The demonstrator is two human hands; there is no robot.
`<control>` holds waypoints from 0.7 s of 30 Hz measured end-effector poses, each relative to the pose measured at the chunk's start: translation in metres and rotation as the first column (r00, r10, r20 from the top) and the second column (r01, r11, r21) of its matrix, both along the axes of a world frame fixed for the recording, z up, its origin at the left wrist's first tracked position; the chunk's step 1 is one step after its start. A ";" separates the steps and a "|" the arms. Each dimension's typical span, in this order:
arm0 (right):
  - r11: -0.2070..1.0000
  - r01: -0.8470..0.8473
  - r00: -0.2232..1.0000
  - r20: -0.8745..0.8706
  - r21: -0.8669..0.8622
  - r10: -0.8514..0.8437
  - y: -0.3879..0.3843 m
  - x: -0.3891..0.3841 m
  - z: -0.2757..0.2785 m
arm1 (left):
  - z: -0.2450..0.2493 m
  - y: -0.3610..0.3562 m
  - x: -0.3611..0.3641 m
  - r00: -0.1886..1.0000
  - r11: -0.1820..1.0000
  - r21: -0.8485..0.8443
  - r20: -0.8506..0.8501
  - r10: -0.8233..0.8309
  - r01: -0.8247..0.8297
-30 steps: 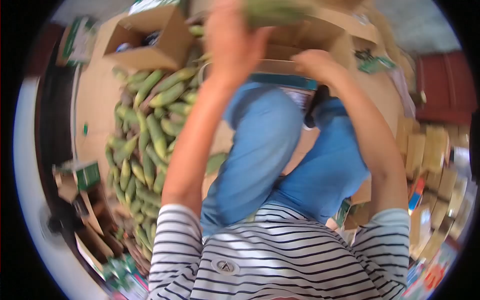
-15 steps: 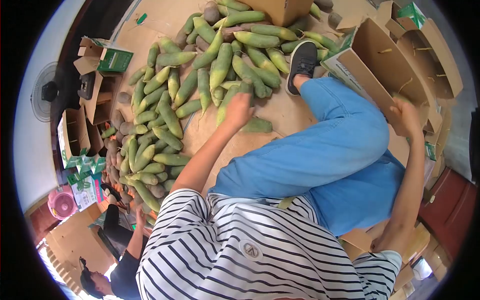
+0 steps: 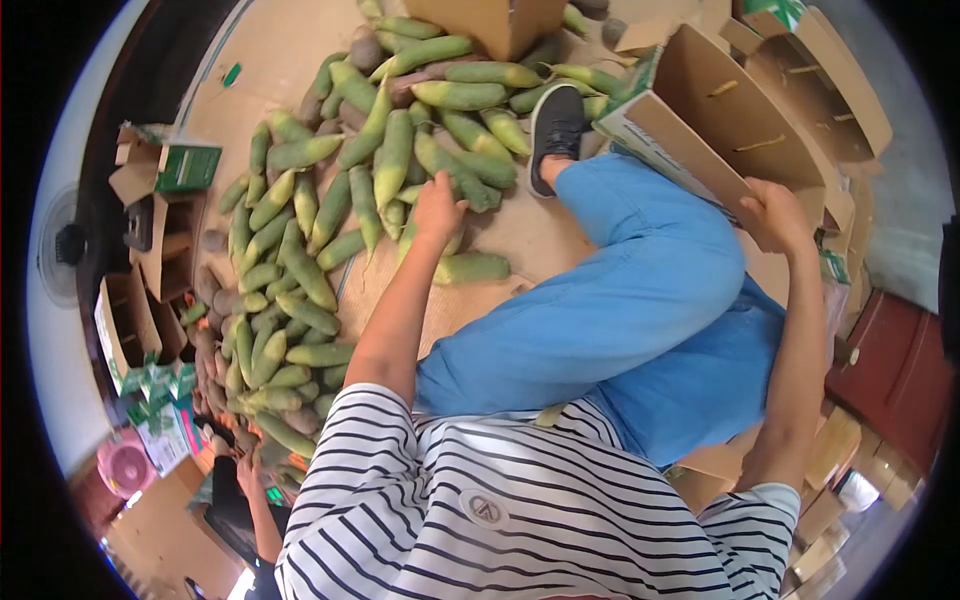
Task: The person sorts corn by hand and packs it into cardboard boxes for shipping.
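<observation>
My left hand (image 3: 438, 208) is over the near edge of a pile of green radishes (image 3: 396, 150), its fingers partly spread. Beneath and beside that hand lie radishes, one (image 3: 472, 267) flat on the floor just to its right; whether the fingers touch any is hard to make out. At the right, my right hand (image 3: 777, 217) is closed on the near rim of an open cardboard box (image 3: 690, 150), which tilts beside my bent leg. The box's inner wall shows cord handles.
My shoe (image 3: 557, 130) rests between the pile and the box. Another carton (image 3: 500, 25) stands at the far side. Open green-and-brown cartons (image 3: 130, 320), a fan (image 3: 68, 243) and a pink fan (image 3: 126, 463) are at the left. Another person's arm (image 3: 258, 510) shows at lower left.
The view has shifted, so the scene sits further left. A dark radish end by my left fingers is no longer there, and those fingers look more spread. My right hand stays on the box.
</observation>
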State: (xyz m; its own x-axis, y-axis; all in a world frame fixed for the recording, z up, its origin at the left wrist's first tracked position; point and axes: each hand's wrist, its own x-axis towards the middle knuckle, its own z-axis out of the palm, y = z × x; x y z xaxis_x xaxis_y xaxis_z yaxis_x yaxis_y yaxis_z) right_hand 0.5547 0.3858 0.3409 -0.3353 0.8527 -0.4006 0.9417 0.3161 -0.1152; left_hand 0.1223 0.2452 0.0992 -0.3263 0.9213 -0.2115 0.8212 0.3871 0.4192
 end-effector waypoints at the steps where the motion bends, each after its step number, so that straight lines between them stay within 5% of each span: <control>1: 0.997 -0.054 0.999 -0.004 0.053 0.054 0.000 0.005 -0.006 | 0.000 -0.005 0.000 1.000 1.000 0.012 0.002 0.006 -0.006; 4: 0.979 -0.075 0.992 -0.083 0.189 0.092 -0.003 0.014 -0.015 | 0.009 -0.018 0.004 0.998 0.992 0.108 0.019 -0.060 0.058; 8: 0.998 -0.037 0.998 -0.047 0.042 0.039 0.000 0.009 -0.006 | 0.030 -0.051 0.016 0.984 0.951 0.273 0.064 -0.167 0.144; 10: 0.993 -0.063 0.997 -0.048 0.100 0.068 0.001 0.014 -0.010 | 0.055 -0.054 0.016 0.979 0.954 0.295 0.173 -0.107 0.052; 13: 0.993 -0.049 0.999 -0.017 0.106 0.051 -0.002 0.013 -0.011 | 0.136 -0.034 0.029 0.908 0.920 0.370 0.416 -0.037 -0.132; 15: 0.990 -0.037 0.999 -0.019 0.136 0.040 -0.003 0.014 -0.013 | 0.197 -0.011 0.042 0.951 0.796 0.600 0.288 -0.116 -0.085; 18: 0.996 -0.041 0.999 0.005 0.084 0.041 -0.004 0.009 -0.006 | 0.261 0.035 0.077 0.705 0.597 0.733 0.609 -0.364 -0.326; 21: 0.992 -0.032 0.999 -0.037 0.123 0.036 -0.009 0.009 -0.009 | 0.289 0.076 0.117 0.517 0.592 0.721 0.682 -0.518 -0.359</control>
State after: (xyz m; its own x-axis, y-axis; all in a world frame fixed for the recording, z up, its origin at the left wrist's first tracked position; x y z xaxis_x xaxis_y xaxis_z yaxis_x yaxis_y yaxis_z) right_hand 0.5640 0.3769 0.3322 -0.3782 0.8823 -0.2801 0.9257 0.3619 -0.1100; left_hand 0.2397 0.3213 0.3886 -0.3349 0.8452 0.4165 -0.0407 -0.4546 0.8898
